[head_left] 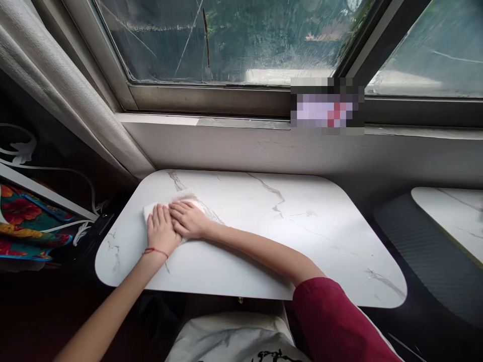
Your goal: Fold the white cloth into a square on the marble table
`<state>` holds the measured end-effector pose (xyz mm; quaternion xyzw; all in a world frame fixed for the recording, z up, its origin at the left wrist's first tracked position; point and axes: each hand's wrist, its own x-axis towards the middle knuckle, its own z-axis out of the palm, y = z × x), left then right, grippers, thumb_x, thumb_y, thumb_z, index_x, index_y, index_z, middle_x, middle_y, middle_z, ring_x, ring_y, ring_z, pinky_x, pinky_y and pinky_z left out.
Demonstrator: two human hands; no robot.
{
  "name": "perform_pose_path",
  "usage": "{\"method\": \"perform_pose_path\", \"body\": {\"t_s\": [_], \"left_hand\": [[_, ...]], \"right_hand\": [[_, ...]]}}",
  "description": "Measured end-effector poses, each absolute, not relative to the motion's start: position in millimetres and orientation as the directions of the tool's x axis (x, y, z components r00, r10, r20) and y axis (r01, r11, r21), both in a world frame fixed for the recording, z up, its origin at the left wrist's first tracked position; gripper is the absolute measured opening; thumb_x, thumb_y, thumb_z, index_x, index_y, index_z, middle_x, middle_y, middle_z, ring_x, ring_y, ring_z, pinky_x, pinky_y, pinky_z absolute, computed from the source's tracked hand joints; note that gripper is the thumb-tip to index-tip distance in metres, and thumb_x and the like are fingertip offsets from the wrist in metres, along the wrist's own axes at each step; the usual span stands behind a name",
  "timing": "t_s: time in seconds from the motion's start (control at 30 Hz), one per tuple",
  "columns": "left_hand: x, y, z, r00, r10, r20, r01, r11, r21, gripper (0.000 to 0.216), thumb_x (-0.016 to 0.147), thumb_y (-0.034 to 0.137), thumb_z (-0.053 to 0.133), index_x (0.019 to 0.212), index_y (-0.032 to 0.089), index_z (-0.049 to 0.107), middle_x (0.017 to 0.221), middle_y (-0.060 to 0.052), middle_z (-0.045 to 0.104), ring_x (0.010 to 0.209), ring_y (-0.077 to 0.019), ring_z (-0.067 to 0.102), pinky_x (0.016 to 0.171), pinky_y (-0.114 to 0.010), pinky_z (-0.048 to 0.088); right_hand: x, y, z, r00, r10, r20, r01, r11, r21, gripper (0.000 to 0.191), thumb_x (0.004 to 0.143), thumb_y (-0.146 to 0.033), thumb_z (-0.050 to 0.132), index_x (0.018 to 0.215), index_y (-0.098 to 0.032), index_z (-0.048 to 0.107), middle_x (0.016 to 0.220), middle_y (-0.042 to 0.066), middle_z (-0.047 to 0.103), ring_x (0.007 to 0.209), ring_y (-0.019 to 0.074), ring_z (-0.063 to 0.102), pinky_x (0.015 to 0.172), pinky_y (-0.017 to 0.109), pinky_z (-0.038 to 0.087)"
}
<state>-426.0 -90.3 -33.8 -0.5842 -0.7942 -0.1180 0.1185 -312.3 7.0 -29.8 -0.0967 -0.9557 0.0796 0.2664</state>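
Note:
A thin white sheet, a wipe or paper towel [195,198], lies on the white marble-patterned tabletop [271,216], toward its left end. My left hand [162,231], with a red string round the wrist, rests flat on the sheet, fingers stretched forward. From the right, my right hand [188,219] reaches across and also lies flat on it. Its fingertips touch or overlap the side of my left hand. Both palms face down and cover most of the sheet; only its upper and side edges show.
A window [234,45] with a metal frame rises behind the tabletop. At the left hang a pale curtain [75,85], white cables [86,176] and a colourful floral cloth [30,221]. Another marble-patterned surface [456,211] stands at the right, beside a dark ribbed panel [422,246].

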Motion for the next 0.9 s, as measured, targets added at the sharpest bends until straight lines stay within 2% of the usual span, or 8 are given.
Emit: {"method": "perform_pose_path", "body": {"t_s": [0.3, 0.57, 0.9], "left_hand": [[-421, 20, -18, -0.277, 0.93, 0.24, 0.96, 0.277, 0.037, 0.069, 0.086, 0.027, 0.037, 0.145, -0.01, 0.038, 0.156, -0.028, 0.035, 0.149, -0.0357, 0.03, 0.122, -0.049, 0.022], [-421, 55, -17, -0.279, 0.931, 0.235, 0.96, 0.273, 0.058, 0.07, 0.087, 0.028, 0.035, 0.147, -0.008, 0.036, 0.158, -0.025, 0.033, 0.15, -0.0328, 0.027, 0.123, -0.047, 0.018], [-427, 77, -19, -0.284, 0.918, 0.277, 0.959, 0.27, 0.09, 0.068, 0.084, 0.025, 0.038, 0.145, -0.005, 0.039, 0.157, -0.024, 0.037, 0.149, -0.0314, 0.029, 0.122, -0.046, 0.019]], "right_hand": [[-307, 100, -22, -0.831, 0.36, 0.424, 0.276, 0.929, -0.246, 0.043, 0.102, -0.027, 0.042, 0.137, -0.006, 0.056, 0.147, 0.017, 0.053, 0.14, 0.0241, 0.046, 0.118, 0.039, 0.032], [-312, 135, -27, -0.803, 0.424, 0.418, 0.312, 0.898, -0.311, 0.041, 0.102, -0.027, 0.044, 0.138, -0.014, 0.057, 0.149, 0.012, 0.052, 0.142, 0.0227, 0.044, 0.118, 0.042, 0.032], [-317, 155, -25, -0.785, 0.453, 0.424, 0.326, 0.883, -0.339, 0.037, 0.102, -0.028, 0.046, 0.135, -0.018, 0.059, 0.146, 0.009, 0.056, 0.138, 0.0204, 0.047, 0.116, 0.038, 0.035]]}}
